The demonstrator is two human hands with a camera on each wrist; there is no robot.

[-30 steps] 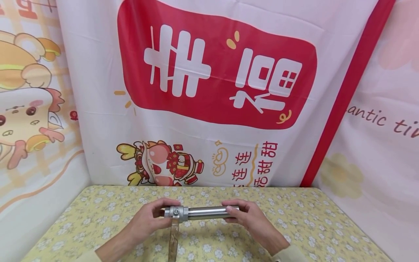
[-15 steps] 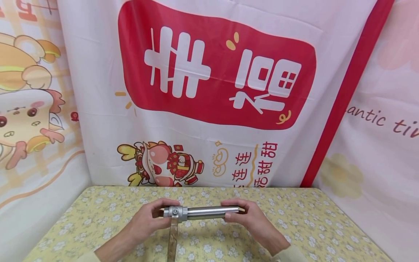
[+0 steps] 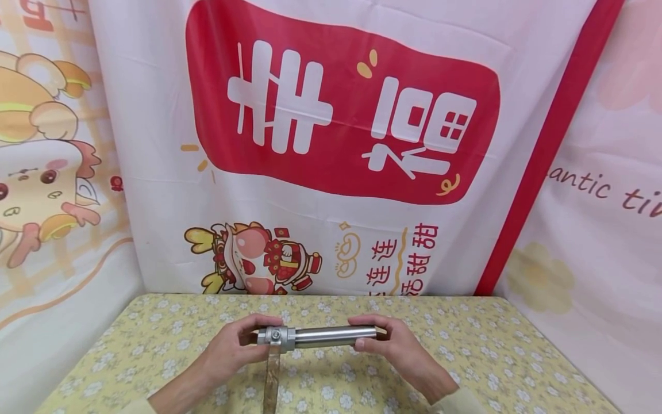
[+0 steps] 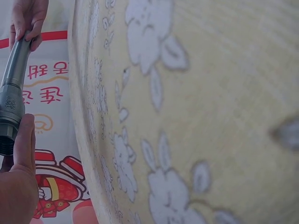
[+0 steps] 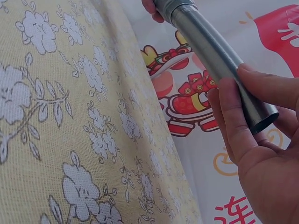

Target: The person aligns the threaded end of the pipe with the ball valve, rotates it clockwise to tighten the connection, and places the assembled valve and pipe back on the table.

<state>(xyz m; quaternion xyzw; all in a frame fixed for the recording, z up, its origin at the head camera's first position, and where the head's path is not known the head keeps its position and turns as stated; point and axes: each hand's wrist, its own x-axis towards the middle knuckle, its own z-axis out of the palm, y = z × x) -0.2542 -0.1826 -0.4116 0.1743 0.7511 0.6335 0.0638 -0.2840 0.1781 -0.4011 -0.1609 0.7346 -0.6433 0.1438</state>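
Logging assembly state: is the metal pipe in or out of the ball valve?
In: the metal pipe runs into the ball valve at its hex collar, no gap showing. How tightly, I cannot tell.

Head camera: high, facing forward and down across the table (image 3: 320, 374) to its far edge and both far corners. Left-wrist camera: turned sideways, close above the table, facing past the left hand (image 4: 19, 179); right-wrist camera: likewise turned, close to the right hand (image 5: 266, 168). Both wrist views share the metal tube (image 5: 212, 51) and the printed hanging (image 5: 198, 112) beyond the far edge.
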